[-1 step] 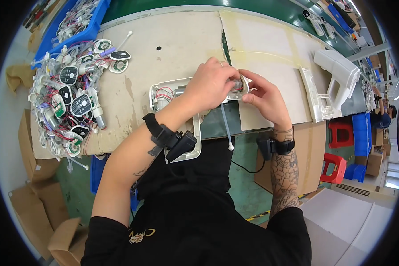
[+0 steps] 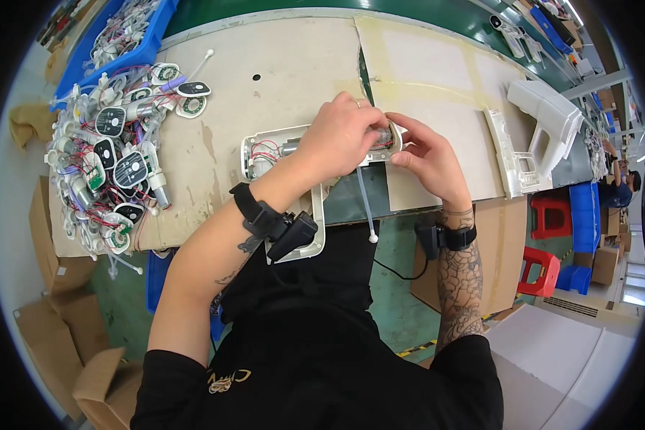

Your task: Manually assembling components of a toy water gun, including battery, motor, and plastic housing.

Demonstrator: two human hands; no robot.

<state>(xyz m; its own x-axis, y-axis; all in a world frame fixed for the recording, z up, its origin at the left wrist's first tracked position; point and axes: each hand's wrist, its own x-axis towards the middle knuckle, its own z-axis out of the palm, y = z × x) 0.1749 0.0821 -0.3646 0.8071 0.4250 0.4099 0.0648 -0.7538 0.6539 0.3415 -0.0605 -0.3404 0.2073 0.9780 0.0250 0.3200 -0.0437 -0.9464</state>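
A white, gun-shaped plastic housing half [image 2: 318, 209] lies open side up at the table's front edge, its handle hanging toward me. Inside it are a silver motor [image 2: 289, 147], red wires [image 2: 264, 152] and a clear plastic part [image 2: 385, 139] at the right end. My left hand [image 2: 340, 136] reaches over the housing, fingers curled down onto the clear part; the fingertips are partly hidden. With thumb and fingers on either side, my right hand [image 2: 431, 158] grips the housing's right end. A thin translucent tube [image 2: 367, 204] with a white tip hangs down between my hands.
At left lies a heap of wired pump assemblies [image 2: 115, 158], beside a blue bin [image 2: 150, 54] filled with more. On the right are another white housing half [image 2: 507, 161] and a white gun-shaped shell [image 2: 548, 115]. Red stools [image 2: 541, 272] stand on the floor; another person [image 2: 618, 190] is far right.
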